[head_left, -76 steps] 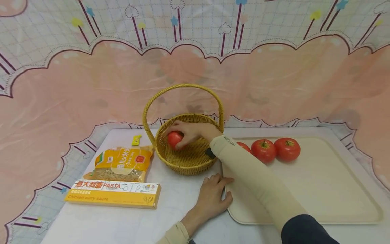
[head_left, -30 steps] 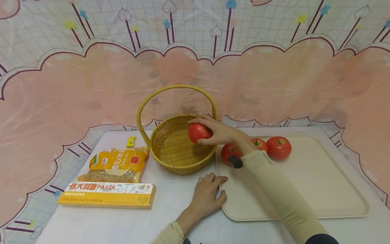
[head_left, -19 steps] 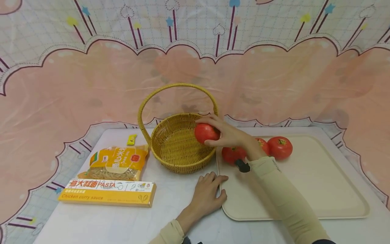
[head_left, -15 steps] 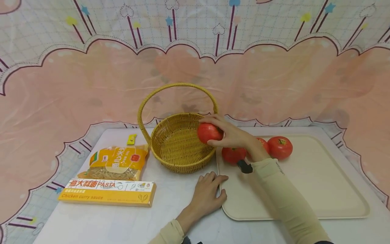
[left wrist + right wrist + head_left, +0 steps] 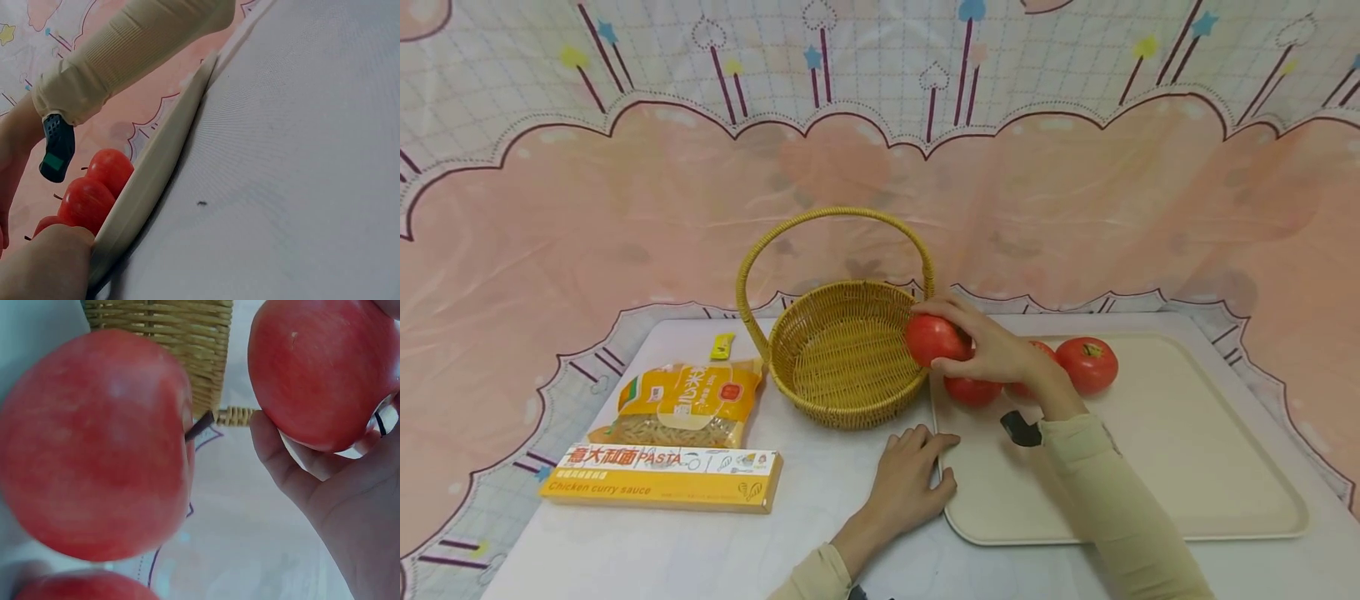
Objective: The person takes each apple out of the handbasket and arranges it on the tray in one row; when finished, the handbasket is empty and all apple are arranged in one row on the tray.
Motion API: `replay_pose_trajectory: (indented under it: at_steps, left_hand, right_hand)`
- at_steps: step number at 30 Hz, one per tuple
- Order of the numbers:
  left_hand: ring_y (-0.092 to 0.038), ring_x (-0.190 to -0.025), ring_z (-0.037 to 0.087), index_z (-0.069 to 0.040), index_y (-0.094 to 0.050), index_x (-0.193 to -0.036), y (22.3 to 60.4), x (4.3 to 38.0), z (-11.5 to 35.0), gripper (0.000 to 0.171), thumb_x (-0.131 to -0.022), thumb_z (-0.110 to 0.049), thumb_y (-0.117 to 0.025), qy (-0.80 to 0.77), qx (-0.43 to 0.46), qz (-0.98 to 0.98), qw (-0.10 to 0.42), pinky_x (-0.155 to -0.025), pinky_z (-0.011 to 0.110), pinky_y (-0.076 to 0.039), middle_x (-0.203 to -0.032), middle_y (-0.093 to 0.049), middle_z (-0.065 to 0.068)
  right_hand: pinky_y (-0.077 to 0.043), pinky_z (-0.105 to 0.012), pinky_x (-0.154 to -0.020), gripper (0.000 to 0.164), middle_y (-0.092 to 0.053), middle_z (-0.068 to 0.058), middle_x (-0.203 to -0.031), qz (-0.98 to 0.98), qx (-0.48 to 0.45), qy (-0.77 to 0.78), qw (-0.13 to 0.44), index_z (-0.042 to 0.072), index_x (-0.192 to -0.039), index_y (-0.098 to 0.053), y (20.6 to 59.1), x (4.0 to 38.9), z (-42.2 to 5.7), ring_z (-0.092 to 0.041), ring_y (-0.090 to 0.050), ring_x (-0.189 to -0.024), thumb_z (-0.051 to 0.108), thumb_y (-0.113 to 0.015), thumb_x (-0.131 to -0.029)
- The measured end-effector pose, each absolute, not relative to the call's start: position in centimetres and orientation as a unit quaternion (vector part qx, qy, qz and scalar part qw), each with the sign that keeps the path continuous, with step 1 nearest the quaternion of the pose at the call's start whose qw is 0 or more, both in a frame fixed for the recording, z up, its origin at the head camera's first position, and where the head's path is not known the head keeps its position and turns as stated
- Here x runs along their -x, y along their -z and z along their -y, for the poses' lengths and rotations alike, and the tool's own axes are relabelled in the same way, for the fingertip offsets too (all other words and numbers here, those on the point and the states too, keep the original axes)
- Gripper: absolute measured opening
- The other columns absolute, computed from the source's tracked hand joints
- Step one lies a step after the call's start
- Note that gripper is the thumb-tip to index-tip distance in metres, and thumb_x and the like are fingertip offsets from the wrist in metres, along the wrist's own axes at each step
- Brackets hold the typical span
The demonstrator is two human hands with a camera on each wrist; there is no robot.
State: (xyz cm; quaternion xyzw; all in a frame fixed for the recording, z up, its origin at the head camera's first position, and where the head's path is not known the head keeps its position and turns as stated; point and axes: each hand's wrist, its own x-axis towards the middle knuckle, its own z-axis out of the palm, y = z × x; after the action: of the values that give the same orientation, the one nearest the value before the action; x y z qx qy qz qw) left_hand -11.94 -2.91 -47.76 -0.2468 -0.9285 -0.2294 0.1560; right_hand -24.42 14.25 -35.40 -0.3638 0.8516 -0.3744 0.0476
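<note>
My right hand (image 5: 1000, 350) grips a red apple (image 5: 934, 340) between thumb and fingers, over the gap between the wicker basket (image 5: 850, 414) and the back left corner of the beige tray (image 5: 1165, 450). The right wrist view shows this held apple (image 5: 322, 369) at its upper right, with another apple (image 5: 100, 447) large on the left. Three apples lie in a row along the tray's back; the rightmost apple (image 5: 1086, 365) shows most fully, while hand and forearm partly cover the others. Palm down, my left hand (image 5: 906, 483) rests by the tray's left edge, fingertips touching the rim.
A yellow pasta bag (image 5: 688, 404) lies left of the basket, a long pasta box (image 5: 662, 477) in front of it. Behind the bag is a small yellow wrapped packet (image 5: 722, 346). The basket's tall handle (image 5: 835, 211) arches above its bowl. A patterned cloth (image 5: 880, 183) hangs behind the table.
My right hand has lifted the apple out of the basket and carried it right, across the basket's rim to the tray's corner. My left hand has stayed by the tray.
</note>
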Motion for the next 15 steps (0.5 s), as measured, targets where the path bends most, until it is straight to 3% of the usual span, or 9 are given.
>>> replay_pose_trajectory:
  at_steps: [6, 15]
  left_hand:
    - [-0.043, -0.072, 0.008, -0.024, -0.064, -0.113, 47.7, 11.9, 2.9, 0.036, -0.078, -0.025, -0.062, 0.232, 0.247, 0.927, 0.161, -0.068, 0.02, -0.025, -0.08, -0.049, -0.008]
    - [-0.042, -0.071, 0.007, -0.023, -0.064, -0.114, 47.7, 11.8, 2.9, 0.036, -0.077, -0.025, -0.062, 0.236, 0.247, 0.926, 0.159, -0.068, 0.02, -0.025, -0.08, -0.049, -0.008]
  right_hand:
    - [-0.043, -0.054, -0.095, 0.068, -0.027, 0.008, -0.149, -0.857, 0.336, 0.389, 0.047, 0.039, -0.139, -0.038, 35.6, 23.8, -15.6, -0.022, -0.037, -0.131, 0.035, -0.073, -0.08]
    - [-0.043, -0.055, -0.095, 0.07, -0.03, 0.01, -0.146, -0.867, 0.321, 0.38, 0.018, 0.044, -0.138, -0.035, 36.6, 23.0, -17.8, -0.023, -0.043, -0.125, 0.034, -0.072, -0.08]
